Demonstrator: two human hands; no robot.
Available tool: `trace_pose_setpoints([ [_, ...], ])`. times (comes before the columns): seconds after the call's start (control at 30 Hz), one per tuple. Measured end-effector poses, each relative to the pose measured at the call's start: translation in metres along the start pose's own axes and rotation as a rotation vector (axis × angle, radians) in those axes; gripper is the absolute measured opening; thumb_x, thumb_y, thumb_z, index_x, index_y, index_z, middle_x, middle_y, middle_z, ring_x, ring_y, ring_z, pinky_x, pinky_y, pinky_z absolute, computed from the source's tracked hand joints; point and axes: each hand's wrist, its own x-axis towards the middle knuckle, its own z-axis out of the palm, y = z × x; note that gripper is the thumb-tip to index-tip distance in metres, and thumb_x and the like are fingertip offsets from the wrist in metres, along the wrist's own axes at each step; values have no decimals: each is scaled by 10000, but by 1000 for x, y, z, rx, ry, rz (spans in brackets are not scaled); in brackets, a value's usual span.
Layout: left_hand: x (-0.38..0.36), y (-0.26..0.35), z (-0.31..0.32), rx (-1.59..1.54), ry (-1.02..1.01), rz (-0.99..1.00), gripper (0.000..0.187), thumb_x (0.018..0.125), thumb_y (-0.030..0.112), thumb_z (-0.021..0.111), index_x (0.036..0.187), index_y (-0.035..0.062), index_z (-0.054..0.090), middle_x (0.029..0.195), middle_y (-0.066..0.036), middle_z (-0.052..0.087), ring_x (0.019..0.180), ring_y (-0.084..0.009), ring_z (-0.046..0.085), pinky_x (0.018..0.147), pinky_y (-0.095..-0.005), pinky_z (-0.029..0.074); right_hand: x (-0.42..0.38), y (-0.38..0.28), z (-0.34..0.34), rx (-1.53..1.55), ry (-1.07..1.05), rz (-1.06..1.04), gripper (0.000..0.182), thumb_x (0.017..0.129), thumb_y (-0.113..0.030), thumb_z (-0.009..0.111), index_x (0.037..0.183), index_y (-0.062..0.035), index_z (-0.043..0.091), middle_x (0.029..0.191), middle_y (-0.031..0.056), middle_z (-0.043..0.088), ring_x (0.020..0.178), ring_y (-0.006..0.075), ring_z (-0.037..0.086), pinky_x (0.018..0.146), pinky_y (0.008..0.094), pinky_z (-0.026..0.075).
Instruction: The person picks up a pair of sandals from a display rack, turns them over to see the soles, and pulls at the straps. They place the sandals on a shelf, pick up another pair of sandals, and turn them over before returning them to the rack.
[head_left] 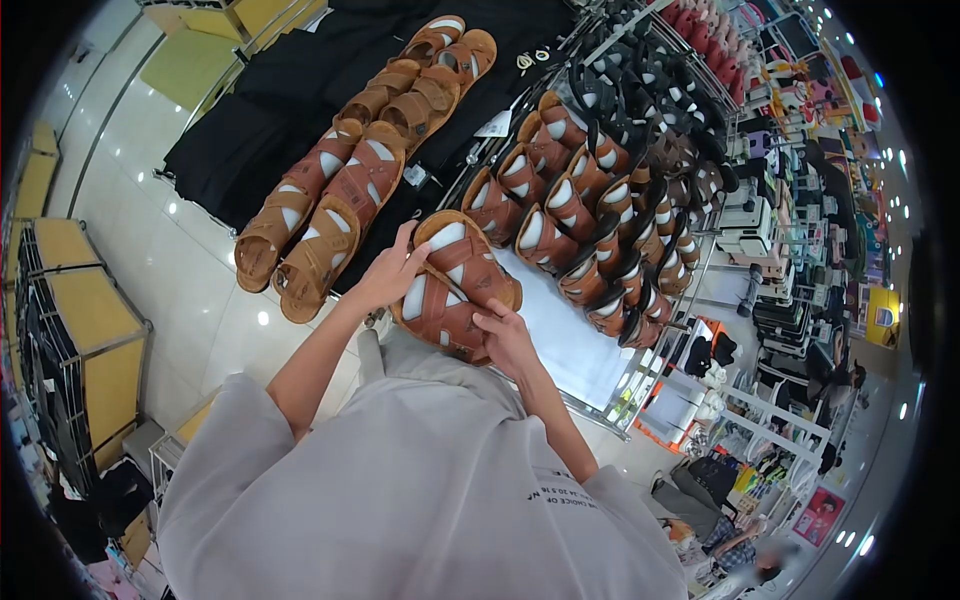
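A pair of reddish-brown strap sandals (465, 258) with white stuffing under the straps is held in front of my body. My left hand (398, 268) grips the upper left edge of the pair, its fingers closed at the rim. From the lower right, my right hand (508, 340) holds the same pair, with thumb and fingers on the straps. Left of them, tan and brown sandals (335, 215) lie in a double row on black cloth (285, 100). To the right, many more brown sandals (570, 205) stand in tight rows on a rack.
Black sandals (610, 95) and pink footwear (705, 40) fill the rack's far end. A white shelf surface (560, 335) lies at its near side. Yellow-topped display stands (90, 310) are at left. Another person (745, 545) is at the lower right, near hanging goods.
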Motion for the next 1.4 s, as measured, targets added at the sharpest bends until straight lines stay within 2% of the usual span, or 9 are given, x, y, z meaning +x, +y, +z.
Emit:
trace_pose_setpoints([
  [0.33, -36, 22, -4, -47, 103, 87, 412, 995, 200, 417, 1306, -32, 279, 952, -302, 617, 897, -460, 609, 780, -453, 461, -34, -5, 32, -54, 40, -140, 565, 883, 67, 560, 1391, -31, 331, 1269, 95, 540, 1155, 186, 535, 1003, 344, 438],
  [0.5, -48, 28, -15, -116, 97, 88, 428, 998, 192, 408, 1344, -26, 284, 1017, -294, 616, 985, -449, 600, 858, -433, 449, -30, -3, 38, 23, -79, -121, 541, 874, 83, 560, 1375, -27, 389, 1304, 113, 533, 1184, 199, 528, 1032, 359, 419],
  [0.7, -69, 29, -10, -253, 107, 143, 410, 998, 185, 418, 1334, -29, 323, 1148, -257, 578, 1097, -345, 577, 943, -372, 414, -32, 8, 29, 11, -112, -101, 426, 839, 115, 566, 1250, 11, 528, 1255, 118, 584, 1180, 209, 541, 1039, 363, 407],
  [0.9, -91, 47, -10, -300, 145, 139, 360, 986, 182, 457, 1281, -17, 398, 1081, -212, 601, 1024, -277, 603, 895, -340, 436, -36, 8, 28, -6, -142, -105, 385, 833, 117, 565, 1206, 22, 564, 1246, 124, 597, 1169, 212, 551, 1032, 359, 411],
  [1.03, -81, 40, -14, -265, 157, 18, 358, 1004, 235, 446, 1257, -16, 414, 968, -188, 636, 940, -229, 623, 835, -330, 462, -38, 7, 32, -7, -129, -68, 364, 850, 86, 581, 1208, 20, 566, 1227, 100, 605, 1153, 182, 549, 1026, 345, 406],
  [1.13, -76, 33, -7, -333, 282, 113, 357, 1013, 256, 430, 1236, -22, 430, 988, -181, 628, 934, -208, 607, 832, -319, 458, -43, 7, 31, -258, -105, -71, 342, 873, 31, 599, 1213, 14, 568, 1217, 80, 606, 1142, 142, 533, 1020, 329, 393],
  [1.23, -69, 24, -7, -468, 271, 51, 390, 1020, 296, 422, 1247, -20, 447, 1122, -142, 584, 1030, -178, 533, 910, -310, 418, -57, -17, 44, -612, -162, -355, 332, 884, -22, 617, 1210, 16, 566, 1161, 66, 627, 1053, 120, 566, 940, 295, 441],
  [1.33, -58, 1, -8, -439, 372, -62, 482, 1024, 320, 406, 1377, -7, 397, 1264, -144, 530, 1169, -187, 481, 1023, -309, 360, -83, -64, 34, -613, -109, -246, 315, 896, -60, 611, 1197, 24, 564, 1090, 81, 651, 938, 133, 608, 839, 270, 486],
  [1.4, -56, 19, -18, -765, 312, -84, 458, 1025, 321, 410, 1363, 12, 420, 1278, -126, 523, 1182, -188, 484, 1019, -301, 364, -86, -91, 5, -503, 68, -360, 321, 902, -75, 604, 1203, 29, 557, 1040, 104, 663, 857, 153, 632, 770, 249, 502],
])
